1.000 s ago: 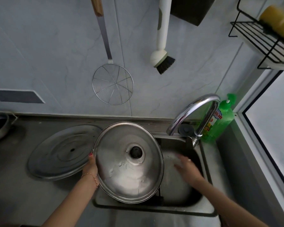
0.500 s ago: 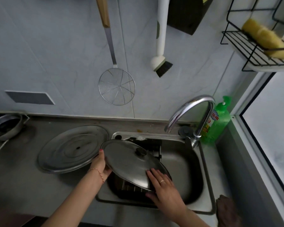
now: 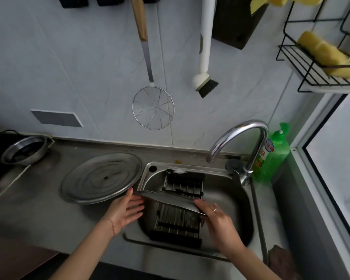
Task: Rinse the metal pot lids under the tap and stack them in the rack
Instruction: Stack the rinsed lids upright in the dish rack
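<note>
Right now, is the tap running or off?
Off, as far as shows: no stream falls from the tap spout into the sink, and no splashing is visible below it.

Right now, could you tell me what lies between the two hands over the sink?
In the head view, the tilted pot lid spans from left hand to right hand.

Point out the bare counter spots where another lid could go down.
Bare counter lies near of the flat lid, between it and the left hand, and between the small pot and that lid. Crowded: the sink, filled by the rack, the held lid and the right hand.
</note>
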